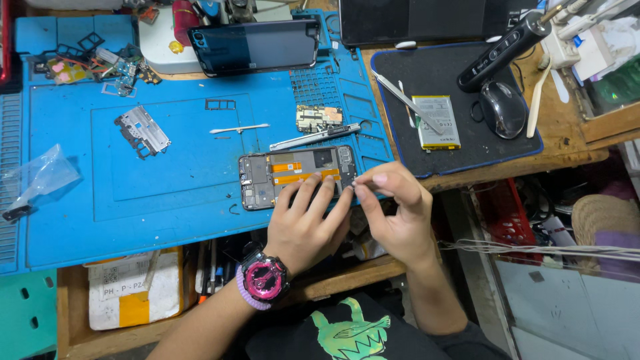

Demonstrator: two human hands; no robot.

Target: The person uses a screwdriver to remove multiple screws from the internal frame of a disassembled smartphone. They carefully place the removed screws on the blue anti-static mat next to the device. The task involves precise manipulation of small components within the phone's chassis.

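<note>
2 hands meet over an opened phone (298, 176) on the blue mat (167, 193). Left hand (305, 225) lies flat, fingers spread on its lower half. Right hand (395, 212) pinches thumb and forefinger together at its right end; tweezers (313, 137) lie just beyond.

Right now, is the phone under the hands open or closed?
Open: the phone lies with its back removed, showing orange cables and inner parts.

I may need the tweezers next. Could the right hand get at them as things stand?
Probably yes. The tweezers lie in the open on the blue mat, just beyond the opened phone; the right hand is close by, with nothing between.
</note>
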